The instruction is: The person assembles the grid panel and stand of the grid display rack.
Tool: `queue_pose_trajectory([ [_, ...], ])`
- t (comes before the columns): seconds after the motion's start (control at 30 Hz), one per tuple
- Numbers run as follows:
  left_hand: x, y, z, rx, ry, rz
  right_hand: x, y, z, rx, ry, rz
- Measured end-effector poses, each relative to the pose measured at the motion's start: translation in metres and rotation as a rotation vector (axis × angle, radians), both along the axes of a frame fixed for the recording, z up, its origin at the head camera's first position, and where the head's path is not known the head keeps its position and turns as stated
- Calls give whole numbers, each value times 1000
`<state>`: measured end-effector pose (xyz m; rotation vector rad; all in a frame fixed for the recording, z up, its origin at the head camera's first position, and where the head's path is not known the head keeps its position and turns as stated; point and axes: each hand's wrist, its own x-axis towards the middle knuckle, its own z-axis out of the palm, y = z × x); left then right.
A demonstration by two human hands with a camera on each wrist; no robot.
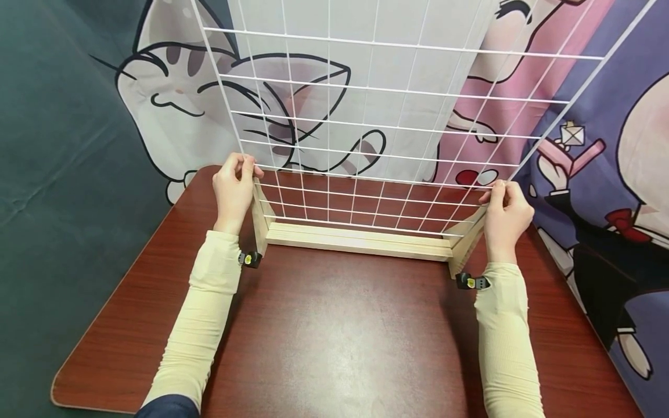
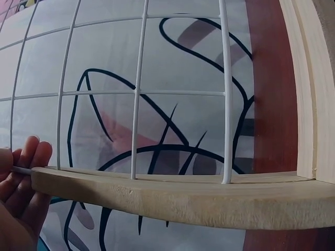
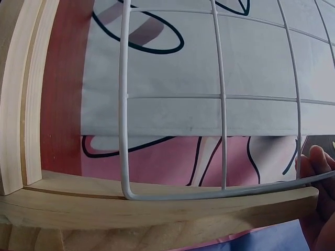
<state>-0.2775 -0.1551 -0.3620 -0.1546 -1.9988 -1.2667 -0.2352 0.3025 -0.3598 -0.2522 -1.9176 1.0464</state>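
Note:
A white wire grid panel (image 1: pixel 351 123) stands upright, its lower part between the two side pieces of a pale wooden stand (image 1: pixel 360 239). My left hand (image 1: pixel 235 188) pinches the grid's left edge wire just above the left wooden side piece (image 2: pixel 172 198). On the other side my right hand (image 1: pixel 508 215) pinches the right edge wire near the top of the right side piece (image 3: pixel 157 214). In the right wrist view the grid's lower corner lies against the inner face of that side piece. The grid's top runs out of the head view.
The stand rests on a dark red-brown table (image 1: pixel 334 337) with a rounded front-left corner. Behind it hangs a cloth printed with cartoon animals (image 1: pixel 177 98). Small black devices are strapped to both wrists, over pale sleeves (image 1: pixel 193 325).

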Motion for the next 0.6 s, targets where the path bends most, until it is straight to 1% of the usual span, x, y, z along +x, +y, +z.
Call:
queue_pose_trajectory([
  [0.13,-1,1,-1,1,17,1,-2,1,0,-14,23,2],
  [0.27,-2,1,-1,20,25,2,-2,-1,1,-27,37,5],
  [0.37,-3,1,-2,34,24,1,3,-8,7,-44,49,21],
  [0.5,-3,1,-3,28,13,18,13,-19,17,-62,58,45],
  [0.57,-2,2,-3,27,9,22,15,-22,19,-63,55,44],
  [0.6,-2,2,-3,26,7,24,13,-19,16,-60,51,40],
])
